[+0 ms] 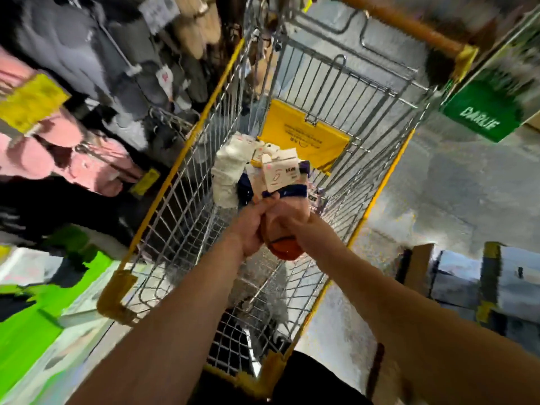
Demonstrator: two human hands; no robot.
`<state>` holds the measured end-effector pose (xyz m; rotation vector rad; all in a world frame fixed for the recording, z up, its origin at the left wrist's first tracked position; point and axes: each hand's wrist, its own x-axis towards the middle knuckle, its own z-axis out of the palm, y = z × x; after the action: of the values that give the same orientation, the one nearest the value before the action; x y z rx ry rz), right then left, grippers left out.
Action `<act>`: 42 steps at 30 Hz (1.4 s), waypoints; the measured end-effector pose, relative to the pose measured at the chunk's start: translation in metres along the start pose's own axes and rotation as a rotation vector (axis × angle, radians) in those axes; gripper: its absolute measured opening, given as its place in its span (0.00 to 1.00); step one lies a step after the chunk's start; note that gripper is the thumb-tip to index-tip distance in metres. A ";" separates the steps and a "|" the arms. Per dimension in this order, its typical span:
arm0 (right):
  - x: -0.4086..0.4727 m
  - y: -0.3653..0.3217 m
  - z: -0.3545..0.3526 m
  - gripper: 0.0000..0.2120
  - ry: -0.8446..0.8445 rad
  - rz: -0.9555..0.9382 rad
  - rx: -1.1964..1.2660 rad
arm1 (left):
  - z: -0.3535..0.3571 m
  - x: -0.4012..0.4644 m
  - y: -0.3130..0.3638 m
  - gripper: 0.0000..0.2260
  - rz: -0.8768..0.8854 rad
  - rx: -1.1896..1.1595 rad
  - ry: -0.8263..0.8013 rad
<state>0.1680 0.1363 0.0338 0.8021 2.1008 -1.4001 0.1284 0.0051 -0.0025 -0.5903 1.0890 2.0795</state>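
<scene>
**Sock pair held over shopping trolley, both hands on it**

Entries run left to right, as I read them from the remote feed. The view is smeared with motion blur, so fine detail is limited.

1. Hanging rack goods [73, 159], far left: soft grey and pink items on hooks, with a yellow tag [32, 100] among them. I cannot make out any print.
2. Green shelf edge [35, 311], lower left, bright and blurred.
3. Wire trolley [172, 173], centre: silver mesh with yellow trim along the rims and corners. It stands just beside the rack.
4. White socks [226, 173], lying inside the trolley against its left wall.
5. Yellow flap [304, 135], on the far end panel of the trolley.
6. Left hand [249, 229]: fingers curled round the lower part of the sock pair, pressed against the other hand.
7. Sock pair [287, 200]: pink with a navy band and an orange toe end. It is held above the trolley basket, with a white card label [277, 173] at its top. The toe end hangs below the two fists.
8. Right hand [298, 226]: gripping the same pair, knuckle to knuckle with the left.
9. Grey floor [438, 185], to the right of the trolley.
10. Cardboard boxes [455, 276], lower right, on the floor.
11. Green carton [482, 112], upper right, lettered DARLIE.
</scene>
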 end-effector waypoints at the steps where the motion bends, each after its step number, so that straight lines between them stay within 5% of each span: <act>1: -0.010 -0.006 -0.004 0.25 -0.026 -0.078 -0.115 | 0.002 -0.013 0.001 0.24 0.047 -0.009 0.009; 5: -0.056 -0.031 -0.015 0.15 -0.148 -0.379 -0.144 | 0.004 -0.073 0.010 0.11 0.288 -0.108 0.057; 7: -0.076 -0.045 -0.016 0.09 -0.133 -0.473 -0.053 | 0.004 -0.113 0.014 0.15 0.408 -0.103 0.079; 11: -0.135 -0.080 0.000 0.17 -0.174 -0.688 0.029 | 0.010 -0.187 0.018 0.14 0.628 -0.119 0.273; 14: -0.177 -0.102 0.021 0.17 -0.294 -0.799 0.013 | 0.013 -0.250 0.021 0.14 0.741 -0.122 0.383; 18: -0.224 -0.124 0.061 0.04 -0.474 -0.898 0.036 | -0.004 -0.331 0.013 0.12 0.883 -0.029 0.432; 22: -0.288 -0.131 0.111 0.09 -0.662 -0.979 0.003 | -0.037 -0.408 -0.001 0.19 1.047 0.031 0.548; 25: -0.333 -0.129 0.159 0.21 -0.753 -1.020 -0.017 | -0.064 -0.467 -0.014 0.16 1.121 -0.003 0.646; 29: -0.399 -0.115 0.223 0.04 -0.869 -1.006 0.026 | -0.118 -0.543 -0.035 0.24 1.150 -0.002 0.811; 32: -0.443 -0.095 0.271 0.16 -0.991 -0.993 0.047 | -0.166 -0.599 -0.056 0.25 1.159 -0.095 0.915; 35: -0.481 -0.084 0.318 0.08 -1.058 -0.961 0.124 | -0.204 -0.652 -0.071 0.24 1.144 -0.049 1.013; 39: -0.519 -0.089 0.363 0.14 -1.128 -0.967 0.158 | -0.231 -0.712 -0.083 0.21 1.130 0.102 1.300; 42: -0.537 -0.100 0.385 0.16 -1.148 -1.016 0.156 | -0.252 -0.747 -0.088 0.17 1.142 0.114 1.370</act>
<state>0.5071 -0.3614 0.3248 -1.0293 1.3790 -1.8053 0.6961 -0.4518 0.3115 -1.7484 2.7731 2.3052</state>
